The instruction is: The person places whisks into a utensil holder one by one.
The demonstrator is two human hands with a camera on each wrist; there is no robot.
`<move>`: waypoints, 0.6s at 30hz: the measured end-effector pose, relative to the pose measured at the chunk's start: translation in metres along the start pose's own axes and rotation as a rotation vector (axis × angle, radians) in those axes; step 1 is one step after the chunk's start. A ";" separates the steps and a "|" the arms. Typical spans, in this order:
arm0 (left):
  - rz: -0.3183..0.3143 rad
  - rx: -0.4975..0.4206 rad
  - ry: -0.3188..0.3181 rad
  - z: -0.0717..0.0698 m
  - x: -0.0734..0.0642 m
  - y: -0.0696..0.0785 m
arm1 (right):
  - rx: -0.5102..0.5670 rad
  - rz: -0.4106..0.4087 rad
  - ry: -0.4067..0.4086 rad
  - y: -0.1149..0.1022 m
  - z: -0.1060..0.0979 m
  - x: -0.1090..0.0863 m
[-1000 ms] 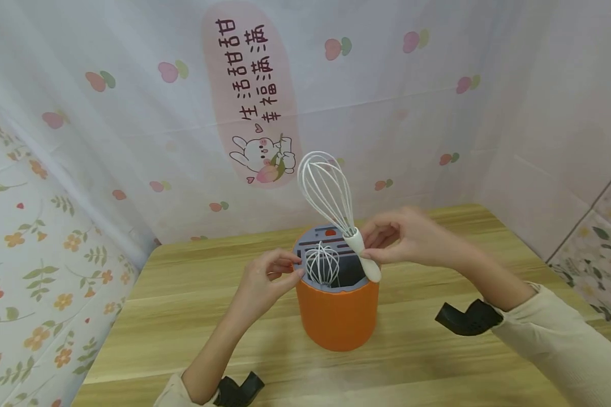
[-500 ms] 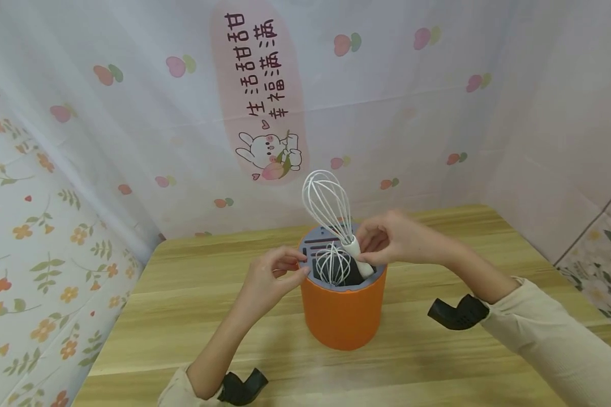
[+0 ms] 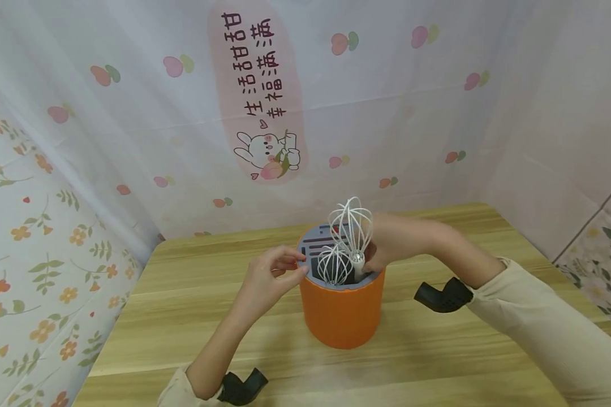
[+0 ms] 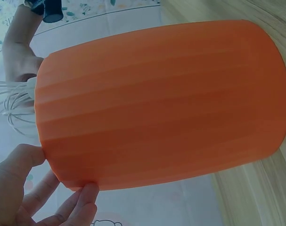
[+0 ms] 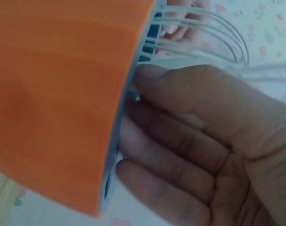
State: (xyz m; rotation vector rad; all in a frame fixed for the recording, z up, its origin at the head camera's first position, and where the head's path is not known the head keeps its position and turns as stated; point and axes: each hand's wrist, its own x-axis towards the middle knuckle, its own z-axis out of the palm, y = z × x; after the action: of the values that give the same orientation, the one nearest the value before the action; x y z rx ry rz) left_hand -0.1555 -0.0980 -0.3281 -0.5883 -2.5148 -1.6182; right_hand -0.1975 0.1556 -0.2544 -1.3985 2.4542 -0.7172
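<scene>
An orange utensil holder [image 3: 342, 316] with a grey slotted top [image 3: 313, 233] stands upright on the table. My left hand [image 3: 265, 277] grips its left rim; in the left wrist view the thumb and fingers press the orange wall [image 4: 161, 108] near the top edge. A small white whisk [image 3: 334, 265] sits in the holder's front opening, wires up. Beside it, my right hand [image 3: 394, 240] holds a larger white whisk [image 3: 357, 256] by its handle, wires upward, with the handle's lower end inside the opening. In the right wrist view, my right fingers [image 5: 194, 89] lie against the rim.
Wood-grain table [image 3: 209, 316] surrounds the holder. A white printed curtain [image 3: 387, 113] hangs behind the table, with flowered cloth [image 3: 46, 271] at the left. Each wrist carries a black mount, such as the right wrist mount [image 3: 443, 295].
My right hand has lowered the larger whisk and turned it upright, so its handle has gone from above the holder into the front opening. The left hand stays at the rim.
</scene>
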 end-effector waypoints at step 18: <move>-0.007 -0.008 0.009 0.000 -0.001 0.001 | 0.336 0.139 -0.061 0.007 -0.012 -0.012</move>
State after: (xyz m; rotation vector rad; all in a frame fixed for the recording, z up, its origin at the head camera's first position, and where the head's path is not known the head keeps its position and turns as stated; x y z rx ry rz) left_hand -0.1541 -0.0980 -0.3274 -0.5724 -2.5084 -1.6305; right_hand -0.2021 0.1723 -0.2482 -1.0971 2.2284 -0.9827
